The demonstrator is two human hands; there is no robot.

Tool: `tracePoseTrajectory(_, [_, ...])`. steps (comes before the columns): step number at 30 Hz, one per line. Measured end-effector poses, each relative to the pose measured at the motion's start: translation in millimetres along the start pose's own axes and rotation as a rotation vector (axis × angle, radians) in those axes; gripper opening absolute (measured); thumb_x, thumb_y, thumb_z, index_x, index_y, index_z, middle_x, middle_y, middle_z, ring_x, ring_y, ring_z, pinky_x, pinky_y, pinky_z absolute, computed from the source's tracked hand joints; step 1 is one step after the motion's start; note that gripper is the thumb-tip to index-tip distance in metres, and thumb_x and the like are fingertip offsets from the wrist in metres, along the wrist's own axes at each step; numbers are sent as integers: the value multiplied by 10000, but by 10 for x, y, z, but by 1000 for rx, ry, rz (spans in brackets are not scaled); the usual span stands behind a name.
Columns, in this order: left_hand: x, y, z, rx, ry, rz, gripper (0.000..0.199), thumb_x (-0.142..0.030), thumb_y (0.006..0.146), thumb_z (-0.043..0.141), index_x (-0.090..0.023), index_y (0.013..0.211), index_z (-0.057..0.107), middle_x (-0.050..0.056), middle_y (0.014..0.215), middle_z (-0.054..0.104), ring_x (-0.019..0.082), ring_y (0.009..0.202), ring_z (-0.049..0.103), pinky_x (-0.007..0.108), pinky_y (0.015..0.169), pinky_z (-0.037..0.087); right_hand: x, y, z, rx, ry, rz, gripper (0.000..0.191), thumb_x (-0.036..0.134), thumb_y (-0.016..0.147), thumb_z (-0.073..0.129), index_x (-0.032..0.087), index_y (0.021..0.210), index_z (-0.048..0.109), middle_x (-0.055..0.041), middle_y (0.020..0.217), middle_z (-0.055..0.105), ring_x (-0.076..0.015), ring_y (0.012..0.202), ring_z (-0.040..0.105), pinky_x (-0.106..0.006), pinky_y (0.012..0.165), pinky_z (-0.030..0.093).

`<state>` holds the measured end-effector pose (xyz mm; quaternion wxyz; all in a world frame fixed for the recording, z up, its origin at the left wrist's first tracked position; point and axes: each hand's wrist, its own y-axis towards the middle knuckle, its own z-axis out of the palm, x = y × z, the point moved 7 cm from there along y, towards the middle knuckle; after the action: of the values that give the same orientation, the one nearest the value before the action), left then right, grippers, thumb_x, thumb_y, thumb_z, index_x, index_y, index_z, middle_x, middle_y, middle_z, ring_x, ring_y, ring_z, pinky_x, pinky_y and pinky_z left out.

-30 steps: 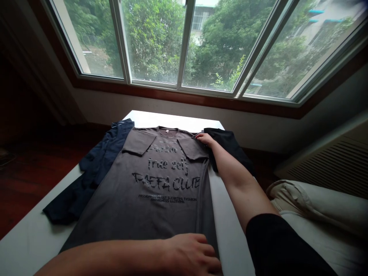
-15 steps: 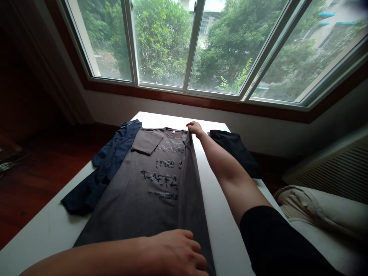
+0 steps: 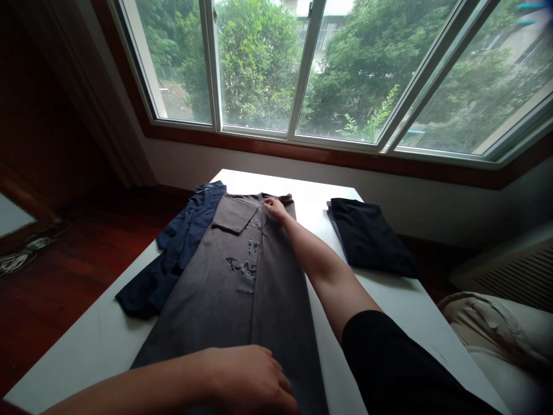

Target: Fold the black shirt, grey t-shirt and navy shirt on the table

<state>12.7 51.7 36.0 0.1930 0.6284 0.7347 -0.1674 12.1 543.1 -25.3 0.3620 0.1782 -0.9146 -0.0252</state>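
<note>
A dark grey T-shirt (image 3: 216, 288) with black lettering lies lengthwise on the white table (image 3: 326, 193), its collar toward the window. Its left sleeve is turned in over the front, and the right side is folded over part of the lettering. At the collar, my right hand (image 3: 275, 208) pinches the edge of the folded side. My left hand (image 3: 254, 377) is low over the near part of the shirt, fingers curled down at the cloth; the fingertips and anything in them are hidden.
Dark blue clothing (image 3: 177, 242) lies along the table's left side. A folded black garment (image 3: 371, 236) rests on the right. Beyond the table is a window (image 3: 294, 75); a beige cushioned item (image 3: 505, 328) stands at the right and cables (image 3: 26, 256) lie on the floor at left.
My right hand has moved left with the shirt's right edge, which now covers more of the lettering. The view has shifted, showing more of the black garment.
</note>
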Motion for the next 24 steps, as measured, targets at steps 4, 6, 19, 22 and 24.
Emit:
tracePoseTrajectory(4, [150,87,59,-75,57,-118,236,-408,969,634,-238,1128,668,19,987,703,210,895,658,321,735,485,-37,-147,-30,-86,-228,-11,338,229,1000,486,209,1224,738,-101,1305,648,-242,1205,577,-329,1097,428])
tracePoseTrajectory(6, [207,141,61,-157,157,-170,308,-489,989,607,-222,1129,666,46,1090,694,230,986,641,349,815,502,-115,-203,-100,-124,-331,31,360,272,1029,439,201,1217,737,-130,1289,638,-276,1213,562,-365,1091,433])
tracePoseTrajectory(19, [343,409,647,-351,709,-31,480,-386,1092,375,-343,1548,516,49,1659,399,289,1508,403,524,1092,495,-722,73,1,137,-500,55,673,630,1054,332,263,1612,417,-118,1682,318,-339,1537,261,-509,1258,183])
tracePoseTrajectory(22, [359,437,719,-354,762,-10,475,-394,1082,385,-288,1501,582,41,1676,374,273,1520,390,475,1045,545,-822,192,-25,150,-498,86,737,676,1043,313,249,1641,369,-121,1721,229,-335,1571,201,-510,1270,152])
tracePoseTrajectory(24, [368,441,722,-358,787,-2,477,-390,1081,383,-249,1478,606,43,1682,366,262,1519,390,451,1036,556,-876,257,-48,151,-500,112,759,684,1040,307,240,1654,340,-128,1735,177,-338,1586,165,-527,1274,136])
